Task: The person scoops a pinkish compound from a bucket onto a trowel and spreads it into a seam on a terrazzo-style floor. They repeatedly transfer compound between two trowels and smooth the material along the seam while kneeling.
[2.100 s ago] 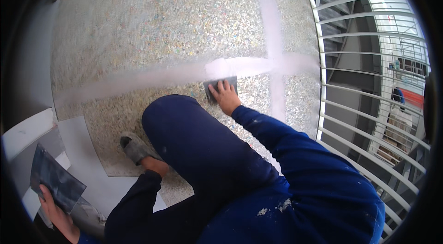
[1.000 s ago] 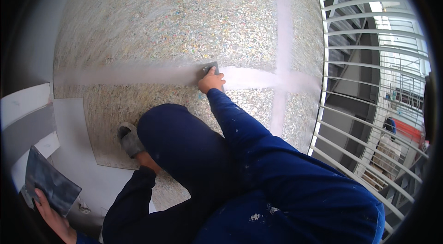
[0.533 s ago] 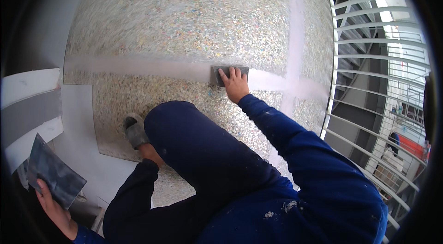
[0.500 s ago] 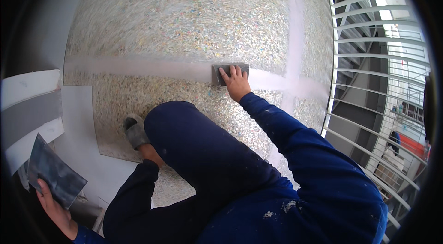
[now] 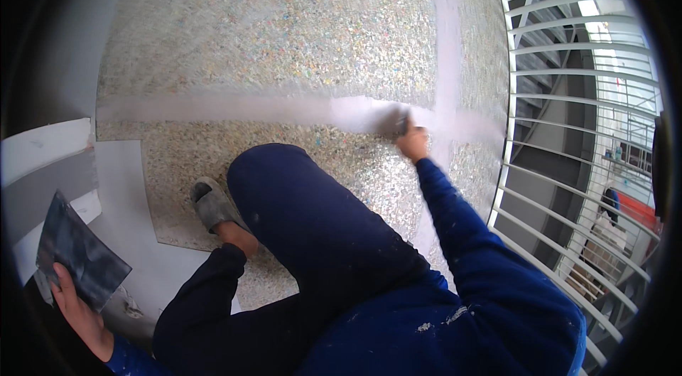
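Observation:
My right hand (image 5: 413, 143) is closed around a dark flat putty scraper (image 5: 406, 122), blurred by motion and seen nearly edge-on. Its blade meets a pale pinkish-white band of filler (image 5: 249, 107) that runs across the speckled board (image 5: 298, 28). A whiter, wetter-looking stretch (image 5: 355, 111) of that band lies just left of the scraper. At the lower left, my left hand (image 5: 79, 312) grips a dark rectangular sheet (image 5: 82, 251) by its lower edge, held up and tilted. What is on the sheet, if anything, cannot be made out.
A second pale band (image 5: 446, 35) crosses the first near the right side. White railing bars (image 5: 554, 102) stand along the right edge. My slippered foot (image 5: 212, 205) rests on the board below the band. White and grey panels (image 5: 48, 152) are at the left.
My right hand has moved right along the band, and the scraper has turned from flat to nearly edge-on. Behind it the band looks whiter. My left hand has barely shifted.

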The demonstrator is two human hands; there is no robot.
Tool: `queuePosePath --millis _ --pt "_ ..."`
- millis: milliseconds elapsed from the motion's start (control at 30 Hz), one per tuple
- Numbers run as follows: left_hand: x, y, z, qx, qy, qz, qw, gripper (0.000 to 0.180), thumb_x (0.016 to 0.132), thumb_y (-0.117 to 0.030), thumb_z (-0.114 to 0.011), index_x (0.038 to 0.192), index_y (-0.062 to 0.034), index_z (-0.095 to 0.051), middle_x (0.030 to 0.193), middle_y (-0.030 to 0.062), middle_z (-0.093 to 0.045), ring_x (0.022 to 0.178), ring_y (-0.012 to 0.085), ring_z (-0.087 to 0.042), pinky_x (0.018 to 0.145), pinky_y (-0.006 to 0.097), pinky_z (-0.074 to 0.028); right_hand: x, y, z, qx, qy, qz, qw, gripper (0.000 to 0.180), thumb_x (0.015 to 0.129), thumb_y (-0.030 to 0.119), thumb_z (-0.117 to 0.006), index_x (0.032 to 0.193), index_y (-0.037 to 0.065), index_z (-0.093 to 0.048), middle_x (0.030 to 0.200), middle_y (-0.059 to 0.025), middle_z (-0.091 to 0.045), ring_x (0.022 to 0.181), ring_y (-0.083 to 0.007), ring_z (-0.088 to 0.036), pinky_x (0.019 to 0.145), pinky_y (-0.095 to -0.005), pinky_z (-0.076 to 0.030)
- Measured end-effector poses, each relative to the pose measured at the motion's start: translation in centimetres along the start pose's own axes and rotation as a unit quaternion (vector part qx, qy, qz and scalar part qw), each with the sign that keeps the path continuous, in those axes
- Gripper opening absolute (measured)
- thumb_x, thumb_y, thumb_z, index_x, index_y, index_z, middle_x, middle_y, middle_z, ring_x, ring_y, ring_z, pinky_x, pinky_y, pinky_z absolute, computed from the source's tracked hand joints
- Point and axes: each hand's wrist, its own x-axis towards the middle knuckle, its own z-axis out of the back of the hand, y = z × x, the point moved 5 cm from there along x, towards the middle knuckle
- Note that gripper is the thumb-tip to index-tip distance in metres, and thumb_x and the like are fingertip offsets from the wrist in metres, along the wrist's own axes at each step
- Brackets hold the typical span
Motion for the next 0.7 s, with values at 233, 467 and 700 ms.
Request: queuePosePath --millis 233,467,700 --pt "0.2 0.7 1.0 0.115 0.019 -0.010 0.993 0.062 0.102 -0.041 -0.056 0.140 0.0068 -0.045 0.140 0.0147 -0.051 0.127 0.0206 -0.051 0.107 0.031 -0.037 7.2 -7.5 1.9 0.067 0.037 -0.257 0.963 0.072 0.089 0.038 -0.060 0.152 0.018 -0.032 0.146 -0.0291 -0.036 0.131 -0.0454 -0.044 0.108 -0.0493 -0.040" --pt "0.3 1.2 2.6 0.055 -0.019 -0.011 0.998 0.064 0.102 -0.041 -0.056 0.139 0.0093 -0.044 0.140 0.0164 -0.050 0.128 0.0217 -0.051 0.106 0.031 -0.039 3.0 14.4 -3.8 0.037 0.082 -0.197 0.976 0.076 0.090 0.036 -0.059 0.155 0.014 -0.025 0.147 -0.0271 -0.031 0.131 -0.0460 -0.038 0.106 -0.0547 -0.040" --pt "-1.3 1.2 3.5 0.008 -0.068 -0.001 0.998 0.062 0.100 -0.040 -0.059 0.140 0.0056 -0.046 0.140 0.0131 -0.051 0.126 0.0204 -0.052 0.104 0.031 -0.041 -2.4 27.0 -7.1 0.032 0.156 -0.083 0.984 0.085 0.086 0.026 -0.060 0.157 0.005 -0.016 0.145 -0.0301 -0.028 0.129 -0.0481 -0.038 0.106 -0.0537 -0.039"
